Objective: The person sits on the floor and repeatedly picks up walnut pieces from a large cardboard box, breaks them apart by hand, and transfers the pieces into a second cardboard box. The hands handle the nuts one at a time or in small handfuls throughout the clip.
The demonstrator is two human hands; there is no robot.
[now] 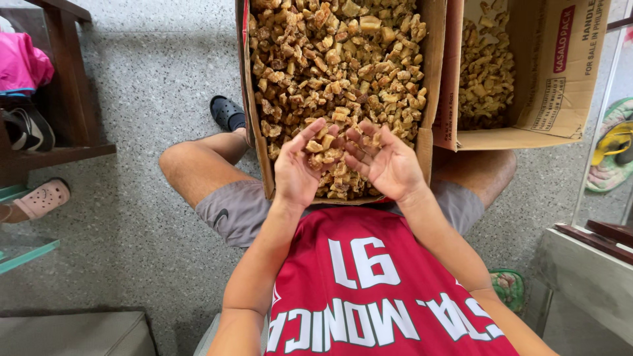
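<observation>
Left hand [298, 168] and right hand [389, 165] are held palm-up, side by side, fingers loosely spread, together cupping a small heap of golden-brown fried pieces [328, 146]. The hands hover over the near end of a full cardboard box [428, 86] at 12 o'clock. A second, emptier carton [547, 99] stands at 2 o'clock.
</observation>
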